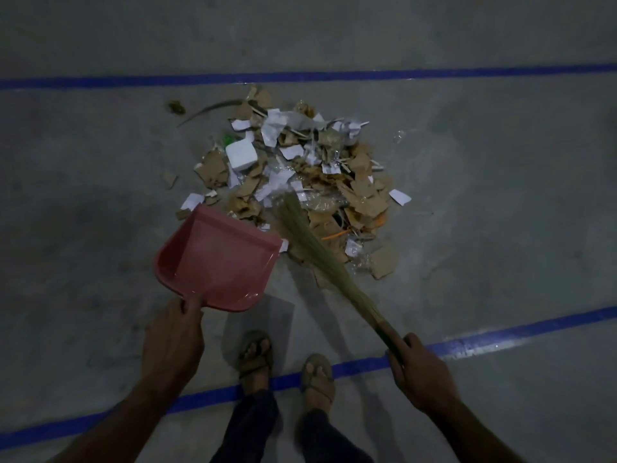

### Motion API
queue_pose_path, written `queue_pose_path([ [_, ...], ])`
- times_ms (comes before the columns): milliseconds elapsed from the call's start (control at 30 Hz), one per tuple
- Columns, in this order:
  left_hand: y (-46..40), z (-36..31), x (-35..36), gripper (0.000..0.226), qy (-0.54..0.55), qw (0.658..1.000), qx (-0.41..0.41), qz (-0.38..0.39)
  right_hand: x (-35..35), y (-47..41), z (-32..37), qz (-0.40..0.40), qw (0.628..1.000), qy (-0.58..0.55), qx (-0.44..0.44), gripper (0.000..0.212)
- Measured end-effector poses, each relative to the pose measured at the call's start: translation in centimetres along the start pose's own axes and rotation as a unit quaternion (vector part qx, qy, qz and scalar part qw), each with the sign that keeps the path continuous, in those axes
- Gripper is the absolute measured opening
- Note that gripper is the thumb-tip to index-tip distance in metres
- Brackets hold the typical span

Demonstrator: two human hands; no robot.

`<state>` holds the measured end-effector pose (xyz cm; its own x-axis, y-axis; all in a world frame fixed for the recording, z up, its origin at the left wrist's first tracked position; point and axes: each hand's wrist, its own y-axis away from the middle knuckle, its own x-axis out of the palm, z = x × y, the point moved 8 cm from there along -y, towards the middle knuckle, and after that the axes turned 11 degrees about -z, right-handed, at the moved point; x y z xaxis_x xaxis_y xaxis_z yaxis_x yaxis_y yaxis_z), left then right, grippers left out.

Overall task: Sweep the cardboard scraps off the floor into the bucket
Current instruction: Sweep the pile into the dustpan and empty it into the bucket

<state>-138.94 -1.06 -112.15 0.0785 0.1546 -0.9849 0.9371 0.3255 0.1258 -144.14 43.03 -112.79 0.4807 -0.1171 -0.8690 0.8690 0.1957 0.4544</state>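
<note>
No text, label, brand, number or sign can be read. Faint dark marks are seen on some of the torn white paper scraps [274,126] in the heap of brown cardboard pieces [362,195], but they are too small and blurred to be made out. No lettering is shown on the pink plastic dustpan [217,259] or on the blue floor tape lines [300,76].

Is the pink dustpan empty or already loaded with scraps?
Empty: the pink dustpan shows only its bare inner surface, and the scrap pile still lies on the floor beyond its front edge.
</note>
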Motion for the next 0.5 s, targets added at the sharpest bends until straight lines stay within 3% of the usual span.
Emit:
queue_pose_path([
  [233,0.9,-0.6,2.8,0.037,0.005,1.0,0.01,0.015,-0.8,-0.2,-1.8,-0.044,0.998,-0.032,0.016,0.069],
  [500,1.9,-9.0,5.2,0.047,0.028,0.999,-0.008,0.037,-2.3,-3.7,-5.9,-0.064,0.997,-0.039,0.028,0.069],
])
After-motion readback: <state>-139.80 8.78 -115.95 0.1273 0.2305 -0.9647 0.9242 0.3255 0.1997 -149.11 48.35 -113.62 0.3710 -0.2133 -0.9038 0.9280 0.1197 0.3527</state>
